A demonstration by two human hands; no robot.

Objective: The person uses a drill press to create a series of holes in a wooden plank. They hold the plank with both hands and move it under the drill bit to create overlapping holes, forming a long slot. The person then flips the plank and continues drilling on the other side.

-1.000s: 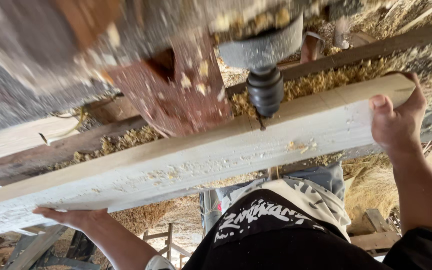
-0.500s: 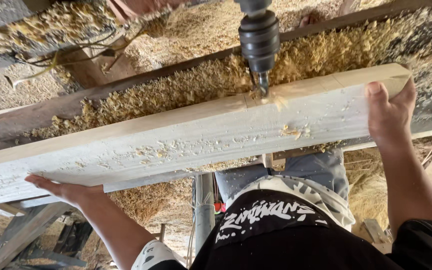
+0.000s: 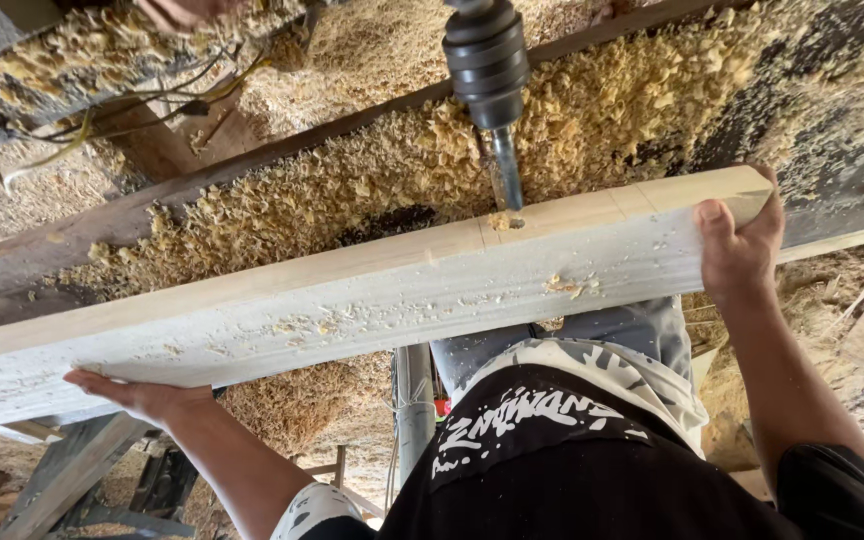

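Observation:
A long pale wooden beam (image 3: 352, 300) lies across the machine bed, running from lower left to upper right. My left hand (image 3: 137, 393) presses flat against the beam's lower edge near its left end. My right hand (image 3: 737, 250) is wrapped around the beam's right end, thumb on the near face. A black drill chuck (image 3: 485, 55) hangs above the beam, and its bit (image 3: 505, 180) points down at a small hole on the beam's top face, between pencil lines.
Heaps of yellow wood shavings (image 3: 372, 170) cover the dark bed behind the beam. A dark rail (image 3: 252, 165) runs along the back. Wires (image 3: 122, 110) trail at the upper left. Wooden supports (image 3: 72, 480) stand below at the left.
The drill head rose: the chuck sat on the beam, and now the bit is drawn up out of the hole. The view shifted, and the beam sits a little lower in frame.

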